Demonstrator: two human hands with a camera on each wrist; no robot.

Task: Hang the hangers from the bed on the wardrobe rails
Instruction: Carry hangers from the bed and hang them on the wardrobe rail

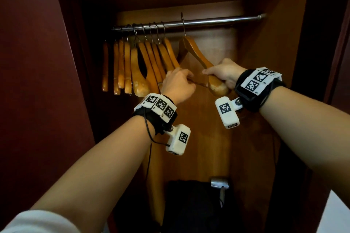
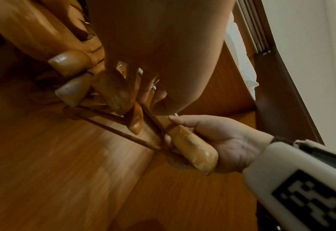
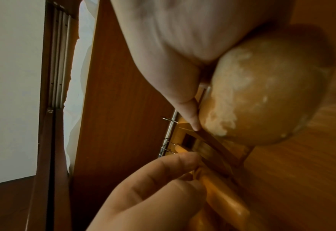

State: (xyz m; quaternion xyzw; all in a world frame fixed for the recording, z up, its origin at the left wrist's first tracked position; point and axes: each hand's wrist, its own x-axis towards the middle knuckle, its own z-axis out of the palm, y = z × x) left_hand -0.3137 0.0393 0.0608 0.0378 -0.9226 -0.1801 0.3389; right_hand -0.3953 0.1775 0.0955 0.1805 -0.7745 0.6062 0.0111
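Both hands grip one hanger (image 1: 198, 56), hook over the rail (image 1: 208, 20): left hand (image 1: 178, 85) its bar, right hand (image 1: 223, 73) its shoulder; next, release.

The wardrobe (image 1: 284, 62) had dark red-brown sides and a lighter wooden back panel (image 1: 214, 138). At six o'clock a dark bag (image 1: 189, 204) lay low inside. At five o'clock a pale floor (image 1: 337, 213) showed. Light was dim.

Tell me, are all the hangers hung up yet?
Nearly. A bunch of wooden hangers already hangs on the rail. One more hanger is hooked on, with the right hand and left hand holding it. The bed is out of view, so I cannot tell what's left.
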